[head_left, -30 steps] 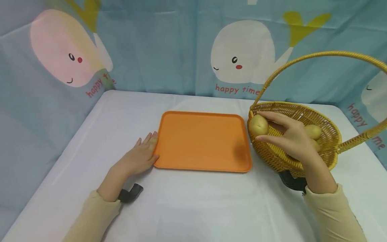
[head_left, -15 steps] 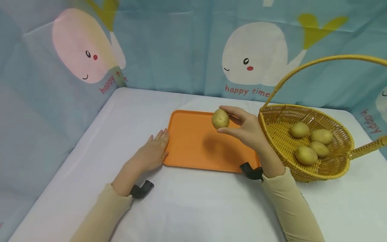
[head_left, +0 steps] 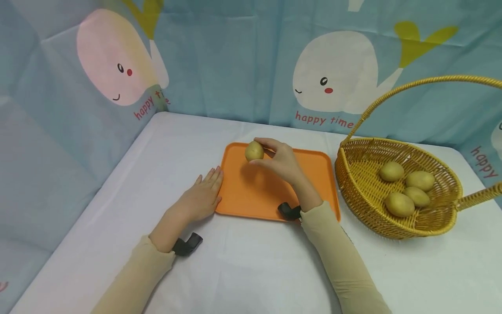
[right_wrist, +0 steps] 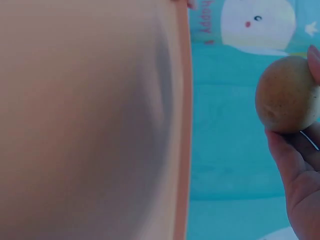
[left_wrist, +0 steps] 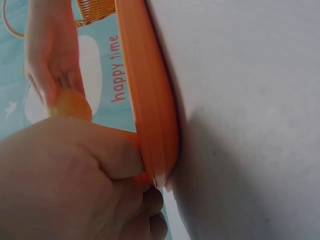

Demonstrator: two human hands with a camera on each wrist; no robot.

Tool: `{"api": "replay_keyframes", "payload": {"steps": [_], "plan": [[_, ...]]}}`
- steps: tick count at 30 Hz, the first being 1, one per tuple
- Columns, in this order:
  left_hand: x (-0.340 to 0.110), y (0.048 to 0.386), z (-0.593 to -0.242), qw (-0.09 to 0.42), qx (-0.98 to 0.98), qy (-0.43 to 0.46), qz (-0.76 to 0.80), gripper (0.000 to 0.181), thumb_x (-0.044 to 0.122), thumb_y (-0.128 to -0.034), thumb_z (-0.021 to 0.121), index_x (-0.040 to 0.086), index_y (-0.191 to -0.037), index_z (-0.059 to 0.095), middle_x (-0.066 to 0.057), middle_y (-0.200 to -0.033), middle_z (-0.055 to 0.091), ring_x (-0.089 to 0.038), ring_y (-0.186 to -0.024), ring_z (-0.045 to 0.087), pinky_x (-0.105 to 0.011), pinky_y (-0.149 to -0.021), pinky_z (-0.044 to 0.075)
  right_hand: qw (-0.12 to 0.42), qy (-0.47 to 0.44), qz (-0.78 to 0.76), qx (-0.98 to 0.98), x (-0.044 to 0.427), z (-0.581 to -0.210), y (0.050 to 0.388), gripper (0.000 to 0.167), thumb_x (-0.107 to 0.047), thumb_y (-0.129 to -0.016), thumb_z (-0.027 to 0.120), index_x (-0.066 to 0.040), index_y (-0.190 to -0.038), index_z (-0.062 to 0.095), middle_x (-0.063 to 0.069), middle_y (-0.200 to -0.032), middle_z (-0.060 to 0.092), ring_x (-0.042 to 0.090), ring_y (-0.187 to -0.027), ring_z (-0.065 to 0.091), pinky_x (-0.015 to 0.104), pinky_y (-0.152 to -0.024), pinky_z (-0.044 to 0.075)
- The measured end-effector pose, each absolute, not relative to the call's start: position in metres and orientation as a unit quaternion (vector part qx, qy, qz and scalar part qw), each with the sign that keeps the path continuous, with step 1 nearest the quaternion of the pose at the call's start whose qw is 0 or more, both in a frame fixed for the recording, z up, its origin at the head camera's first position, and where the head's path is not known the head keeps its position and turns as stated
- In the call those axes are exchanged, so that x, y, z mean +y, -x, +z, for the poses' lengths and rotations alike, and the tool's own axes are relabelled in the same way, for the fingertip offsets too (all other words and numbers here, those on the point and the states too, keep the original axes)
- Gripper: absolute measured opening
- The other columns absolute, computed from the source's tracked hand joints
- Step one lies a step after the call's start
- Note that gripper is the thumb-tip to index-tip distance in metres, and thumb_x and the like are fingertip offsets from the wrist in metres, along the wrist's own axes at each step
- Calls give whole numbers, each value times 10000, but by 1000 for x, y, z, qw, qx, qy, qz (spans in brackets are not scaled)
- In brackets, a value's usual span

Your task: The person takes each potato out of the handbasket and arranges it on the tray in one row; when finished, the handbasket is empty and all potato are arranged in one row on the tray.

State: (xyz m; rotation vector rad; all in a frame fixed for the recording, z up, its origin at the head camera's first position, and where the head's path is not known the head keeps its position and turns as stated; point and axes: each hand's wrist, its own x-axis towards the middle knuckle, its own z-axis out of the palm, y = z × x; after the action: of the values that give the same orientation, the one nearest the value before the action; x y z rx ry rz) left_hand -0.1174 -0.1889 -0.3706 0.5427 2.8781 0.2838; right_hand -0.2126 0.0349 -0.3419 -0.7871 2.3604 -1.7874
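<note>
My right hand (head_left: 280, 161) pinches a potato (head_left: 254, 151) between thumb and fingers. It is above the back left part of an orange tray (head_left: 313, 183), whose surface carries a shadow under the hand. The right wrist view has the same potato (right_wrist: 287, 95) at the right, apart from the tray. Flat against the tray's left edge lies my left hand (head_left: 201, 198), fingers straight, thumb near the front left corner. The left wrist view brings that thumb (left_wrist: 117, 150) close, touching the tray's rim (left_wrist: 155, 100).
To the tray's right stands a wicker basket (head_left: 354, 192) with a tall arched handle (head_left: 431, 80); several potatoes (head_left: 400, 204) lie in it. A white cloth (head_left: 243, 266) covers the table. Behind hangs a blue curtain (head_left: 219, 65) with whale prints. Black straps (head_left: 188, 245) sit at the wrists.
My right hand has carried the potato left from the basket's rim to over the tray. The left hand stays at the tray's left edge. The head view has shifted slightly.
</note>
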Motion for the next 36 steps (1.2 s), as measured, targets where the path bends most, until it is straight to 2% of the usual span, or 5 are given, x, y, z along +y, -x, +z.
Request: {"api": "replay_keyframes", "payload": {"steps": [12, 15, 21, 30, 36], "plan": [[-189, 121, -373, 100, 975, -174, 98, 625, 185, -985, 451, -100, -1459, 158, -240, -1533, 99, -363, -1415, 74, -552, -1106, 116, 73, 230, -517, 821, -8, -358, 256, 583, -128, -791, 770, 36, -1300, 537, 137, -1247, 597, 239, -1135, 576, 296, -931, 468], [-189, 119, -373, 102, 974, -174, 102, 622, 182, -983, 454, -104, -1456, 168, -246, -1530, 106, -371, -1412, 84, -559, -1101, 132, 97, 231, -491, 835, -12, -365, 262, 587, -142, -803, 760, 25, -1316, 527, 137, -1258, 593, 239, -1132, 569, 306, -930, 466], [-191, 119, -373, 100, 973, -184, 98, 616, 189, -988, 451, -108, -1453, 177, -255, -1529, 103, -379, -1410, 92, -568, -1090, 163, 137, 226, -474, 840, -10, -371, 262, 606, -104, -787, 770, 0, -1329, 518, 136, -1310, 554, 257, -1194, 531, 334, -961, 449], [-190, 118, -376, 86, 974, -184, 98, 609, 179, -985, 454, -110, -1450, 187, -257, -1527, 105, -378, -1409, 97, -563, -1092, 163, 172, 174, -583, 775, 15, -375, 262, 455, -25, -816, 715, 27, -1249, 586, 186, -1187, 627, 262, -1093, 596, 324, -904, 471], [-189, 119, -376, 91, 974, -183, 98, 612, 184, -989, 446, -110, -1452, 175, -254, -1530, 89, -374, -1412, 84, -554, -1099, 149, 189, 141, -606, 760, 22, -373, 262, 441, 15, -804, 715, 32, -1230, 604, 197, -1171, 634, 253, -1106, 596, 310, -893, 486]]}}
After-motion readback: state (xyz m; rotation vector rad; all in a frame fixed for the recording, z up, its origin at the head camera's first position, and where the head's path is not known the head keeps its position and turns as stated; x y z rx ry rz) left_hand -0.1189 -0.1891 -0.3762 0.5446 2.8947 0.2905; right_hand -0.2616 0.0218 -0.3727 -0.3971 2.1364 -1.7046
